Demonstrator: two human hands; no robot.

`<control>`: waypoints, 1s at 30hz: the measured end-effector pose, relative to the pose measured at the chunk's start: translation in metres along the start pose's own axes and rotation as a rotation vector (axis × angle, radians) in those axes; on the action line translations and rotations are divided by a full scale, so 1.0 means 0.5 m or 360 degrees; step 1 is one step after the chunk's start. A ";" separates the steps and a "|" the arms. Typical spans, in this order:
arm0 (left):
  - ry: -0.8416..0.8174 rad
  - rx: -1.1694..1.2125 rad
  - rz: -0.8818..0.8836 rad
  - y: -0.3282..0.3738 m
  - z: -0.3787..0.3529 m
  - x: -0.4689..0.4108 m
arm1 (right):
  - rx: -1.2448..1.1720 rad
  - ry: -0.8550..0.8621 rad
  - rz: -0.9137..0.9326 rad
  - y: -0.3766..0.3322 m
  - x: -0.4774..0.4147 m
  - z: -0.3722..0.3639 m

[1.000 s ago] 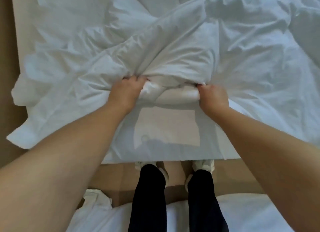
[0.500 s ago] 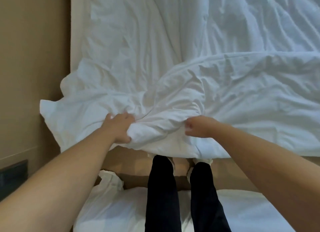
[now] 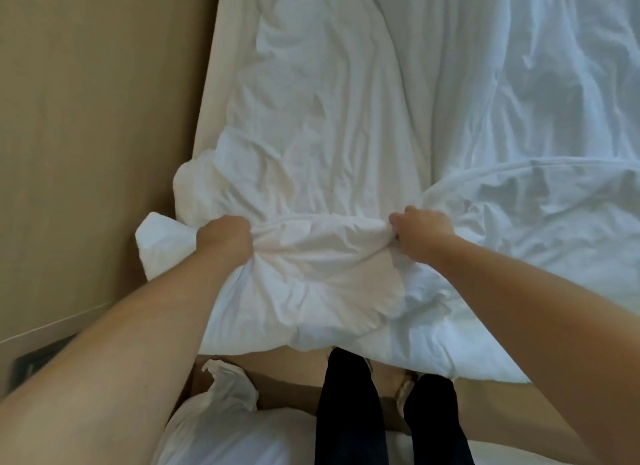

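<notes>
Our fingers (image 3: 243,234) are curled up tight. Our left hand (image 3: 223,239) and our right hand (image 3: 422,230) each grab a bunch of the white blanket (image 3: 322,267), with a short bit of cloth pulled between them. This end of the blanket lies on the near edge of the bed (image 3: 329,83) and hangs over it, just above our legs (image 3: 349,412) and close to the wall (image 3: 97,135). We think we are spreading the blanket over the bed. Next we must hold on firmly and tug it flat and straight.
</notes>
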State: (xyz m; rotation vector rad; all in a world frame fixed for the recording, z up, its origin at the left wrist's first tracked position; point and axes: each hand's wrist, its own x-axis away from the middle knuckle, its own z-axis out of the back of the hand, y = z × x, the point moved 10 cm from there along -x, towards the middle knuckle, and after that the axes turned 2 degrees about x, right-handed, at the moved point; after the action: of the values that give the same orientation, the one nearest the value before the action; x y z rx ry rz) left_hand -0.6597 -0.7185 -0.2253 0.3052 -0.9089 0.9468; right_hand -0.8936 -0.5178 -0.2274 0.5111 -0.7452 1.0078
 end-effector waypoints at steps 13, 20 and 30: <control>0.0719 0.0460 -0.0680 0.184 0.503 0.008 | -0.0676 0.0856 -0.0515 0.280 0.032 0.434; 0.0305 -0.0732 -0.0730 0.072 0.057 0.035 | -0.0149 -0.0118 0.0133 -0.053 0.074 -0.005; 0.0301 -0.0985 -0.0656 0.149 0.019 -0.079 | -0.0073 -0.0085 -0.0011 -0.126 -0.048 -0.105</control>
State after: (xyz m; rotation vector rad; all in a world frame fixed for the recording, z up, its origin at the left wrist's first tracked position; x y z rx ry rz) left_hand -0.7351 -0.7036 -0.2613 -0.1264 -0.8752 0.2807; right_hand -0.8289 -0.5237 -0.2828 0.5020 -0.8121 0.9716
